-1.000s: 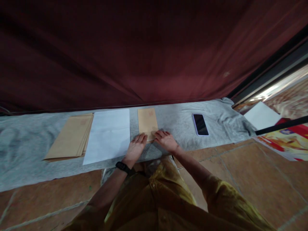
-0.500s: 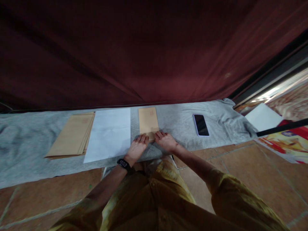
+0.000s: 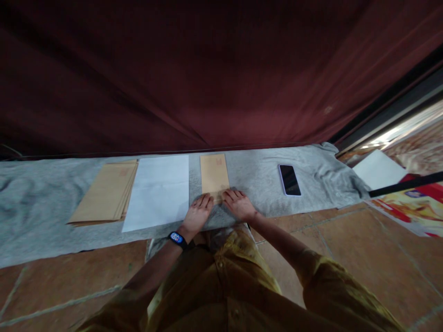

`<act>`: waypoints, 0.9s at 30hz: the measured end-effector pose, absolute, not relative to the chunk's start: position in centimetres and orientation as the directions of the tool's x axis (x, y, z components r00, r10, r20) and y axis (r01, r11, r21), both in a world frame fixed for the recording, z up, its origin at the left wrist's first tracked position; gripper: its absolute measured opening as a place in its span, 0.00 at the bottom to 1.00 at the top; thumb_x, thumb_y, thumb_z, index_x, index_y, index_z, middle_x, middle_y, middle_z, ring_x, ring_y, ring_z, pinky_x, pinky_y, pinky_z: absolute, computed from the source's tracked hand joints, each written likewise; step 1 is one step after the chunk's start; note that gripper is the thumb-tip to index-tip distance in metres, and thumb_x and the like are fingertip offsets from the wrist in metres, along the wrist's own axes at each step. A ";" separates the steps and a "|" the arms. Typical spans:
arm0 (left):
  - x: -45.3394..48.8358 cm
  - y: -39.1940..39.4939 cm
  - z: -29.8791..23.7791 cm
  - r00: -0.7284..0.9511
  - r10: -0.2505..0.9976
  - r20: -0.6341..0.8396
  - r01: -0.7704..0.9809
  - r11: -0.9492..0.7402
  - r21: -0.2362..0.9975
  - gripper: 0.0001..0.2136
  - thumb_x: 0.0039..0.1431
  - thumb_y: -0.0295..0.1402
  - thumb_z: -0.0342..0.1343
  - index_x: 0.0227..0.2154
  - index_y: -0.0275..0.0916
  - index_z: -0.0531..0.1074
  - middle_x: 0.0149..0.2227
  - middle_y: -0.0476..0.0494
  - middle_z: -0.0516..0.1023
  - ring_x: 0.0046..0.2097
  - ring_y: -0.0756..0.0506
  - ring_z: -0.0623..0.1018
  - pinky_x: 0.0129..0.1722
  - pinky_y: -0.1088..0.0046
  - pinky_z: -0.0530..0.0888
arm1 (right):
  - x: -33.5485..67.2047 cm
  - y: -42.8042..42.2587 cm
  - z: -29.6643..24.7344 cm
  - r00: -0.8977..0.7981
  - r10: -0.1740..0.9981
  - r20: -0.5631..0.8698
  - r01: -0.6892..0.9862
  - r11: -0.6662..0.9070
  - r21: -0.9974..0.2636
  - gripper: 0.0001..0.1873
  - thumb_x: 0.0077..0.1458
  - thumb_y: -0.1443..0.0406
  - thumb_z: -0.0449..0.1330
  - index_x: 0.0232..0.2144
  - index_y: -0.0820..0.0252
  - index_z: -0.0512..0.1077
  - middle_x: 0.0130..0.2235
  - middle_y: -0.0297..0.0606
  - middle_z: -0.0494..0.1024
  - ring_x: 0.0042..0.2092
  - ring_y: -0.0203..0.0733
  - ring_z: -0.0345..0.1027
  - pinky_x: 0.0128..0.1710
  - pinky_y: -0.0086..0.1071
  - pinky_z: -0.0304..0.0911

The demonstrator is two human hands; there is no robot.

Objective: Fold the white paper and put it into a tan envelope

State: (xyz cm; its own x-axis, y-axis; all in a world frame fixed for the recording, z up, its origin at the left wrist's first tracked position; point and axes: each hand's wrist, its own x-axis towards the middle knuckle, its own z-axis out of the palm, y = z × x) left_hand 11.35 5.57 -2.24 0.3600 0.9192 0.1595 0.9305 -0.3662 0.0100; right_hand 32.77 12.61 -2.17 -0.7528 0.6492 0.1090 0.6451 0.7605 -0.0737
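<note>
A small tan envelope lies lengthwise on a grey cloth spread over the floor. My left hand rests flat with fingers stretched out, its fingertips touching the envelope's near left corner. My right hand also lies flat and open, fingertips on the near right corner. A dark watch with a lit screen sits on my left wrist. To the left of the envelope lies a white sheet of paper, and further left a stack of tan envelopes.
A phone with a dark screen lies on the cloth to the right. A dark red curtain hangs behind the cloth. At the far right lie a white sheet, a black bar and colourful printed paper. Brown floor tiles surround me.
The view has shifted slightly. My hands have stayed at the envelope's near edge, fingers drawn a little closer together; the watch screen has lit up.
</note>
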 end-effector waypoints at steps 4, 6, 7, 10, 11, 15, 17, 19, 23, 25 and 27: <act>11.1 5.4 -3.2 0.336 0.916 0.219 0.926 -0.363 0.100 0.16 0.69 0.31 0.48 0.54 0.35 0.73 0.58 0.30 0.74 0.61 0.37 0.73 0.59 0.56 0.72 | 33.1 12.2 -2.7 -0.733 0.661 0.162 0.646 0.751 -0.139 0.20 0.69 0.57 0.53 0.58 0.59 0.70 0.61 0.48 0.70 0.56 0.51 0.66 0.56 0.44 0.61; 11.1 5.4 -3.3 0.325 0.918 0.228 0.923 -0.361 0.138 0.16 0.68 0.29 0.48 0.54 0.36 0.73 0.58 0.30 0.75 0.61 0.37 0.73 0.59 0.56 0.72 | 33.1 12.1 -2.7 -0.722 0.673 0.159 0.654 0.739 -0.160 0.19 0.69 0.58 0.54 0.58 0.57 0.71 0.60 0.47 0.71 0.56 0.50 0.66 0.56 0.44 0.60; 11.2 5.4 -3.2 0.315 0.920 0.233 0.923 -0.354 0.151 0.16 0.68 0.29 0.48 0.54 0.36 0.73 0.58 0.31 0.75 0.61 0.37 0.73 0.59 0.56 0.72 | 33.0 12.1 -2.6 -0.713 0.683 0.161 0.661 0.730 -0.172 0.18 0.69 0.59 0.54 0.57 0.56 0.71 0.60 0.47 0.71 0.56 0.49 0.66 0.56 0.43 0.60; 11.3 5.4 -3.1 0.268 0.927 0.262 0.929 -0.321 0.186 0.16 0.68 0.29 0.47 0.53 0.36 0.73 0.57 0.33 0.76 0.59 0.39 0.74 0.58 0.57 0.72 | 32.9 12.2 -2.5 -0.673 0.719 0.171 0.685 0.694 -0.220 0.16 0.70 0.60 0.53 0.54 0.55 0.74 0.58 0.44 0.73 0.54 0.47 0.67 0.55 0.42 0.60; 11.3 5.5 -3.1 0.249 0.929 0.274 0.929 -0.310 0.204 0.15 0.69 0.29 0.46 0.53 0.36 0.73 0.56 0.34 0.76 0.58 0.39 0.74 0.58 0.58 0.72 | 32.8 12.2 -2.4 -0.658 0.733 0.174 0.693 0.680 -0.240 0.15 0.70 0.60 0.53 0.53 0.55 0.75 0.57 0.43 0.74 0.54 0.47 0.67 0.55 0.42 0.59; 11.3 5.8 -3.0 0.177 0.941 0.290 0.919 -0.263 0.294 0.14 0.71 0.33 0.44 0.49 0.37 0.74 0.51 0.37 0.79 0.53 0.41 0.76 0.56 0.60 0.73 | 32.6 12.5 -2.5 -0.594 0.785 0.176 0.720 0.616 -0.320 0.14 0.70 0.60 0.52 0.49 0.54 0.76 0.54 0.42 0.75 0.52 0.46 0.66 0.52 0.40 0.58; 11.4 6.1 -2.9 0.124 0.951 0.282 0.917 -0.218 0.334 0.14 0.71 0.34 0.44 0.45 0.38 0.75 0.48 0.38 0.79 0.50 0.41 0.76 0.54 0.61 0.73 | 32.4 12.5 -2.7 -0.563 0.806 0.181 0.727 0.587 -0.356 0.13 0.70 0.61 0.53 0.47 0.55 0.76 0.52 0.41 0.75 0.52 0.46 0.66 0.51 0.40 0.58; 11.6 6.3 -2.8 0.076 0.960 0.269 0.913 -0.176 0.368 0.13 0.71 0.34 0.45 0.42 0.38 0.75 0.45 0.39 0.79 0.48 0.41 0.76 0.52 0.61 0.73 | 32.2 12.5 -2.9 -0.532 0.823 0.198 0.729 0.564 -0.387 0.12 0.70 0.62 0.53 0.46 0.56 0.76 0.51 0.41 0.75 0.51 0.45 0.66 0.51 0.39 0.58; 12.0 6.5 -2.6 0.029 0.968 0.250 0.908 -0.130 0.398 0.12 0.70 0.33 0.45 0.41 0.38 0.74 0.44 0.39 0.79 0.48 0.41 0.76 0.51 0.61 0.73 | 31.7 12.4 -3.3 -0.483 0.846 0.228 0.734 0.532 -0.422 0.10 0.69 0.62 0.54 0.43 0.57 0.75 0.49 0.41 0.75 0.49 0.45 0.66 0.50 0.39 0.58; 12.1 6.6 -2.5 0.020 0.968 0.251 0.911 -0.121 0.395 0.12 0.70 0.32 0.45 0.42 0.38 0.74 0.45 0.39 0.79 0.48 0.41 0.75 0.52 0.60 0.72 | 31.6 12.4 -3.5 -0.466 0.853 0.234 0.741 0.521 -0.425 0.09 0.68 0.63 0.54 0.43 0.57 0.74 0.48 0.41 0.75 0.49 0.45 0.66 0.50 0.39 0.58; 12.2 6.7 -2.5 0.017 0.967 0.255 0.913 -0.119 0.390 0.12 0.69 0.32 0.45 0.43 0.38 0.74 0.46 0.39 0.79 0.48 0.41 0.75 0.52 0.60 0.72 | 31.5 12.4 -3.6 -0.453 0.859 0.239 0.743 0.512 -0.432 0.08 0.68 0.63 0.55 0.43 0.57 0.74 0.48 0.41 0.75 0.49 0.45 0.66 0.51 0.39 0.58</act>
State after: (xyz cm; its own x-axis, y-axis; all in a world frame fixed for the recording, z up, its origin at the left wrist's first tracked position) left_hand 12.15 6.68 -2.48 0.0174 0.9669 0.2546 0.9129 -0.1192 0.3904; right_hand 31.51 12.36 -3.59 -0.4534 0.8587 0.2387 0.7426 0.5121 -0.4316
